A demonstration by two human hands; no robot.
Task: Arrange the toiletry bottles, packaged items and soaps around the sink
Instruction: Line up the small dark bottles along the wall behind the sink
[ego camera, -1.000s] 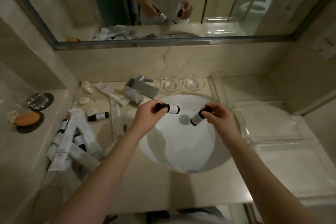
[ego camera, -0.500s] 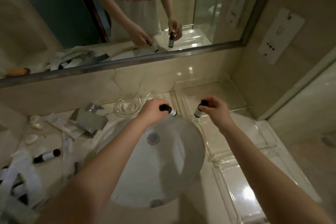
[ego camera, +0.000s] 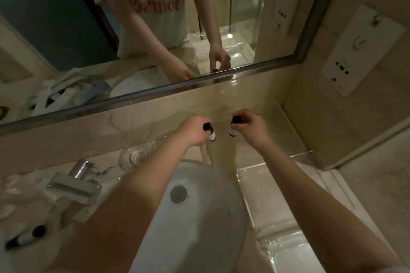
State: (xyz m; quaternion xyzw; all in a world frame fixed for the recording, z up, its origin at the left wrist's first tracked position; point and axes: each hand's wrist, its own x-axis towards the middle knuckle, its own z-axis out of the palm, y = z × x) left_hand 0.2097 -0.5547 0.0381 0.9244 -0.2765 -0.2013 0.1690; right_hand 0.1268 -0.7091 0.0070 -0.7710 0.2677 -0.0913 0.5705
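Note:
My left hand (ego camera: 192, 130) grips a small white bottle with a black cap (ego camera: 211, 134) by its top, held upright at the back of the counter. My right hand (ego camera: 250, 125) pinches the black cap of a second small bottle (ego camera: 233, 130), also upright, a little to the right of the first. Both bottles are near the wall behind the white sink (ego camera: 199, 217), over the far end of a clear tray (ego camera: 261, 175). I cannot tell whether their bases touch the surface. Another small bottle (ego camera: 24, 237) lies on the counter at the lower left.
A chrome faucet (ego camera: 75, 182) stands left of the sink, with a clear glass dish (ego camera: 135, 155) behind it. Small white soaps (ego camera: 12, 182) lie at the far left. A mirror (ego camera: 133, 29) spans the wall; a socket panel (ego camera: 355, 51) is on the right wall.
Both hands have carried their bottles from above the sink basin to the back right of the counter near the wall, turning them upright. My view has swung right and upward.

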